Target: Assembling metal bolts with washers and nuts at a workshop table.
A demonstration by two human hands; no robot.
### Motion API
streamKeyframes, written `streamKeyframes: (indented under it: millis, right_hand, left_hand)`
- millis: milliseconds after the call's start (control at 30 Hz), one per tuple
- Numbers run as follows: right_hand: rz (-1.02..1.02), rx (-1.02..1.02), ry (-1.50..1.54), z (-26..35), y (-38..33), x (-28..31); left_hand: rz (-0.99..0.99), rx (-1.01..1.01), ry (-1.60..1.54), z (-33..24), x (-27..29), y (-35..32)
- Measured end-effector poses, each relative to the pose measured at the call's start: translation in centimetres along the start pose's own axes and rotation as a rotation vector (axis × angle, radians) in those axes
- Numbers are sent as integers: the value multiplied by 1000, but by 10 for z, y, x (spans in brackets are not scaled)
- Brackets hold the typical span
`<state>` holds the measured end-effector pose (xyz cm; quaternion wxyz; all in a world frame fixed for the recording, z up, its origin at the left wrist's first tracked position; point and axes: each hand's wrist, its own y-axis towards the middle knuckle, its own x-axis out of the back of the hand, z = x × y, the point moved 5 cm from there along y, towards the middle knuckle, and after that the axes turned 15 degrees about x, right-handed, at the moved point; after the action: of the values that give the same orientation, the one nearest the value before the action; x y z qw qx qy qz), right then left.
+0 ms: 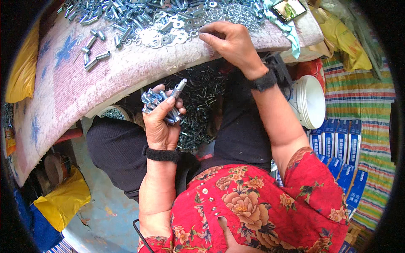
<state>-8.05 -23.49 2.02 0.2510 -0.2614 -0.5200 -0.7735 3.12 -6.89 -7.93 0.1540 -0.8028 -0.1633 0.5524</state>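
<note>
My left hand point(161, 122) is closed around a bundle of silver bolts point(157, 102), held over my lap below the table edge; one bolt sticks out toward the upper right. My right hand point(230, 42) rests on the padded table top point(76, 80), fingertips pinching at the edge of a heap of flat washers point(168, 36). I cannot tell whether a washer is between the fingers. Several metal sleeves and bolts point(122, 17) are piled along the table's far side. Both wrists wear black bands.
A dark pile of finished bolts point(200, 97) lies between my knees. A white bucket point(310, 101) and stacked blue boxes point(341, 156) stand to my right on a striped mat. A phone point(288, 9) lies at the table's far right. Yellow bags point(63, 200) sit at lower left.
</note>
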Motion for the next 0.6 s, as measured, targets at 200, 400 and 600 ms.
streamKeyframes:
  millis: [200,400,600]
  right_hand:
    - [363,53,-386,-26,11,-30]
    - [381,160,-370,-16,13,-33]
    - [428,153,-424,-14,18,-41]
  left_hand:
    - [25,41,-15,3,4,5]
    - [-4,54,-28,3,10,4]
    - [-7,59,-11,6,10,4]
